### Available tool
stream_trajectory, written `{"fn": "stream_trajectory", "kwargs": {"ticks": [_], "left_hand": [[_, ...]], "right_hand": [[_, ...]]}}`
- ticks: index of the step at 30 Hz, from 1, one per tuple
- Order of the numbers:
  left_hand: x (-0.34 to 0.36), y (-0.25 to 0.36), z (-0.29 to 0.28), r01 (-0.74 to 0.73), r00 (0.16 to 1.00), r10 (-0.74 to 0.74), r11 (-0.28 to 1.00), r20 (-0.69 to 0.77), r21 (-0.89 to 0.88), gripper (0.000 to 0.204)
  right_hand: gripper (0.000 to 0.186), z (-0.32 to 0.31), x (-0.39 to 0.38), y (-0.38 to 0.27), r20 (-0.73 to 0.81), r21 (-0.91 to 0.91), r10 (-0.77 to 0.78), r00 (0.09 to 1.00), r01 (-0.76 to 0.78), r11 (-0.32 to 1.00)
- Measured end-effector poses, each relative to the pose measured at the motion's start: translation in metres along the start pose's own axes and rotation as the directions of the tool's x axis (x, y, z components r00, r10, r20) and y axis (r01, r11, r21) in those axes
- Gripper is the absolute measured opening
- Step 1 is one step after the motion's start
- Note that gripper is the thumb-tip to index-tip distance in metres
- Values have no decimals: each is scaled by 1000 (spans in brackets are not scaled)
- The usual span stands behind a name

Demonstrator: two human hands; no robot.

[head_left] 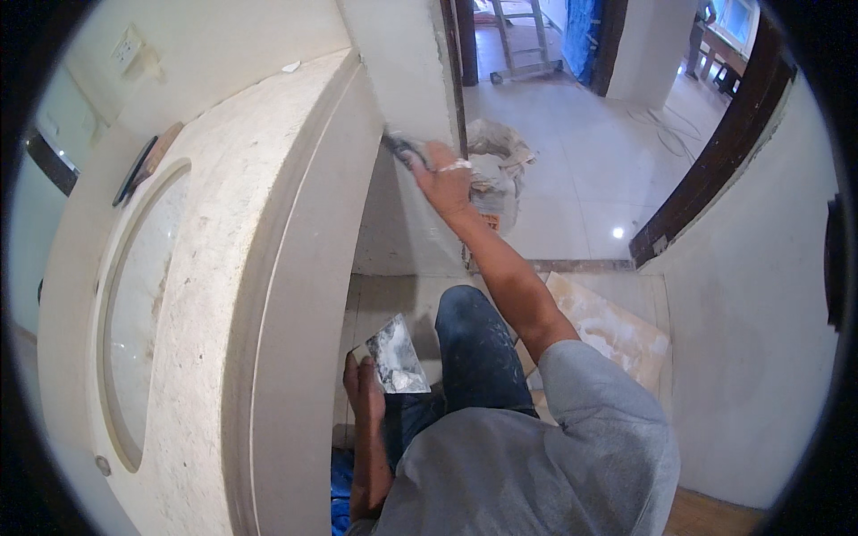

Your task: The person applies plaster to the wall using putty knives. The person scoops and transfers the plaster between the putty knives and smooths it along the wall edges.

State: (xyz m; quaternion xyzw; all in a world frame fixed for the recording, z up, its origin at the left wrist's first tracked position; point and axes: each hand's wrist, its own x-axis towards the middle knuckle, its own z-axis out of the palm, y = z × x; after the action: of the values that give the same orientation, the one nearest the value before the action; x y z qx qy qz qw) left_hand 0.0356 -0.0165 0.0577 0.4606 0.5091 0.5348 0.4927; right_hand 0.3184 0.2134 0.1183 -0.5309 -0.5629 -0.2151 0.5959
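My right hand (444, 181) reaches forward at the low wall (407, 210) beside the doorway. Its fingers are closed around a putty knife (409, 150), whose dark blade lies at the corner where the wall meets a cream panel. White smears mark the fingers. Low on the left, in front of my bent knee, my left hand (365, 386) grips a flat rectangular metal trowel (398, 353) by its edge. White putty is spread over its face, with a thicker lump near one corner. The trowel's handle is mostly hidden by the hand.
A cream structure with an oval inset (143, 313) rises close on my left, and a flat tool with a brown handle (152, 165) rests on it. Past the wall stands an open bag (500, 156). A stained board (612, 335) lies at right; a ladder (523, 40) stands beyond the doorway.
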Motion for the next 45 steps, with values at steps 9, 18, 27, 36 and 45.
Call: {"fn": "stream_trajectory", "kwargs": {"ticks": [9,18,27,36,45], "left_hand": [[-1,2,-3,-23,1000,26,975,-11,222,19],[0,-11,-9,18,999,-13,987,-32,159,30],[4,-35,-23,22,991,-37,992,125,123,38],[6,-21,-19,67,991,-62,997,119,-37,38],[7,-28,-19,-39,999,32,984,39,174,34]], "right_hand": [[33,-15,-31,-27,-151,207,510,847,-477,854],[35,34,-19,-63,-101,483,725,682,-604,635],[40,14,-11,-48,-321,139,584,745,-573,808],[29,17,-30,-52,-151,304,642,752,-583,754],[28,31,-14,-41,-244,304,500,831,-424,853]]}}
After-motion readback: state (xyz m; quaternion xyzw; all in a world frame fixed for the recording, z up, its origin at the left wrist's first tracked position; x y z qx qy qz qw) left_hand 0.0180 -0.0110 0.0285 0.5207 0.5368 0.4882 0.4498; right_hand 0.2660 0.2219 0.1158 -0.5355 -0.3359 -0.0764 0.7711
